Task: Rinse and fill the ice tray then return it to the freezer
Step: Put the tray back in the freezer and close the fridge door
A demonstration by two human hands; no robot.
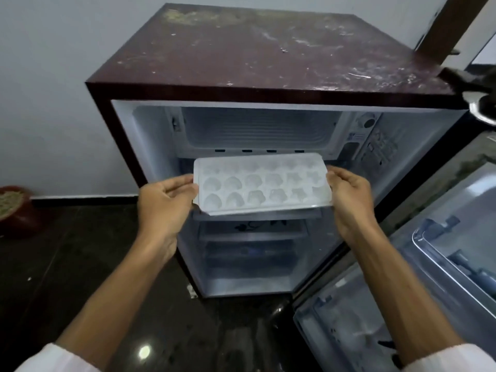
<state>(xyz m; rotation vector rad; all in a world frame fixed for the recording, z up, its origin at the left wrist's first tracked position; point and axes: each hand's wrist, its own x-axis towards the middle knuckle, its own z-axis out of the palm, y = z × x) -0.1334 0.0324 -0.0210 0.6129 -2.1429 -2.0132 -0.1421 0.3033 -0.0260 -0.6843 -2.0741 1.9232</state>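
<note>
White ice tray [261,183] held level just before open freezer compartment [257,128]. Left hand [163,200] and right hand [349,194] pinch short ends. Judged: return step; next, slide in flat, avoid spilling.

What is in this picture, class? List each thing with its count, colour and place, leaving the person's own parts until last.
white plastic ice tray: one, white, held level before the open fridge
small maroon box-shaped fridge: one, maroon with scuffed top, against the pale wall
freezer compartment: one, white, top of the fridge interior
open fridge door: one, white inside, swung out to the right
round red pot: one, dark red, on the floor at far left
left hand: one, grips the tray's left end
right hand: one, grips the tray's right end
</note>
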